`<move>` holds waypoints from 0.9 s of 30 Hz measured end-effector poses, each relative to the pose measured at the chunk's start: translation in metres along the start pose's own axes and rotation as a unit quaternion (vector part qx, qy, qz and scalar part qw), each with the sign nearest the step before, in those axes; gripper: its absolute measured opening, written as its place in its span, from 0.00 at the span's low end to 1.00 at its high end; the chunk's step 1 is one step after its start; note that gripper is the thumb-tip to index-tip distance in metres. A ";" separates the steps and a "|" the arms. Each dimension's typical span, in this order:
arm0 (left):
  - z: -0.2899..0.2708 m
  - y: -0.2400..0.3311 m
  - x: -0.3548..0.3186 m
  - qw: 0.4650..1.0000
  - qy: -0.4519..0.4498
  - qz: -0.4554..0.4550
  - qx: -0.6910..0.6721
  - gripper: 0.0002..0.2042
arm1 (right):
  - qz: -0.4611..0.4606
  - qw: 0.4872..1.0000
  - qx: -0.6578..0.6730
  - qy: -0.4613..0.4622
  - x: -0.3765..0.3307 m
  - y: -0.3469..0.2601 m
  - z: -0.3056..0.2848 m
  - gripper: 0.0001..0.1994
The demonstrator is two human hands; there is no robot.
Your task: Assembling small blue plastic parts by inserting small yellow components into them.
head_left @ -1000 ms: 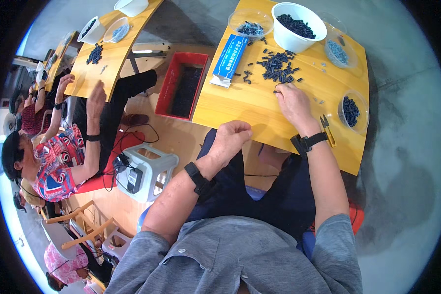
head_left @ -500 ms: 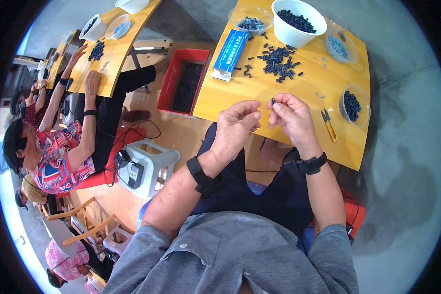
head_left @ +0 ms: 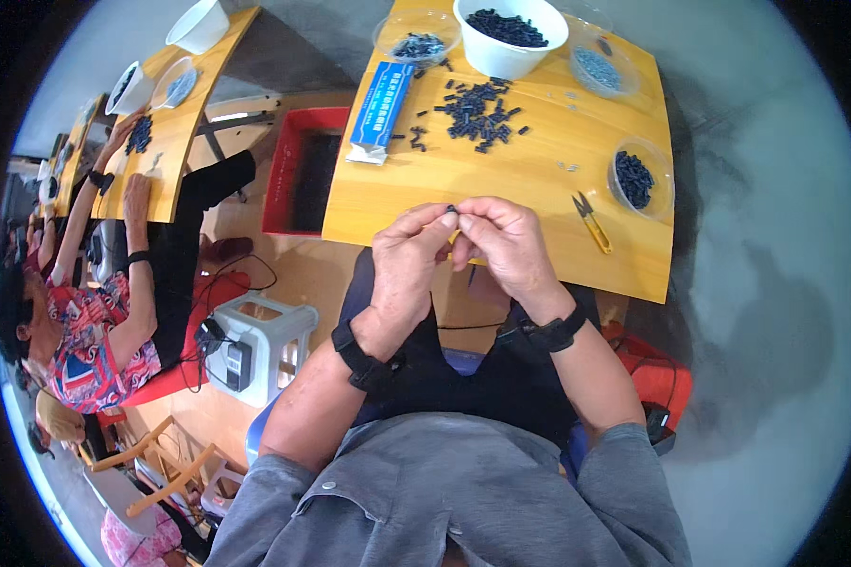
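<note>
My left hand (head_left: 411,253) and my right hand (head_left: 508,248) meet at the fingertips over the near edge of the wooden table (head_left: 558,198). Pinched between their thumbs and forefingers is a small black cylindrical piece (head_left: 451,209), mostly covered by the fingers. Beyond my hands lies a loose pile of short black cylindrical pieces (head_left: 480,117). Yellow-handled thread snips (head_left: 596,232) rest to the right, blades slightly apart. Near them a clear round tub (head_left: 666,181) holds more black pieces. A few tiny pale parts (head_left: 565,166) lie on the tabletop.
At the back stand a white bowl (head_left: 501,62) of black pieces, a clear tub of small bluish parts (head_left: 596,70) and another clear tub (head_left: 380,40). A blue-and-white box (head_left: 382,106) lies left. Beside the table are a red bin (head_left: 280,184), a grey stool (head_left: 288,326) and a seated co-worker (head_left: 104,331).
My hands, apart before, have come together at the small black piece, which my right fingertips held. The whole view has shifted, moving the table leftward in the picture.
</note>
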State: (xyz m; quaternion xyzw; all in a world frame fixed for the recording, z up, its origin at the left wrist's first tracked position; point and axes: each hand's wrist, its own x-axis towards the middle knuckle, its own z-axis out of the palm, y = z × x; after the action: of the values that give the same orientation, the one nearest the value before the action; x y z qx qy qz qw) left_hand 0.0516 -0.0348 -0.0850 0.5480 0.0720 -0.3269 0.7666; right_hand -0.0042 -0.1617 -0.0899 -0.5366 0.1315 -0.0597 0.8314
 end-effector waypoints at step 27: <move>-0.025 -0.025 0.025 0.982 0.017 -0.006 0.188 0.08 | -0.076 0.660 -0.722 0.195 0.054 -0.029 -0.122 0.05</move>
State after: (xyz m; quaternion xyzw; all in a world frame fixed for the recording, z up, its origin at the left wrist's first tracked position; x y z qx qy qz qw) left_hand 0.0628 -0.0282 -0.1266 0.6875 0.0261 -0.3299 0.6464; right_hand 0.0139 -0.2936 -0.1198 -0.9525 0.2509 -0.1125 0.1312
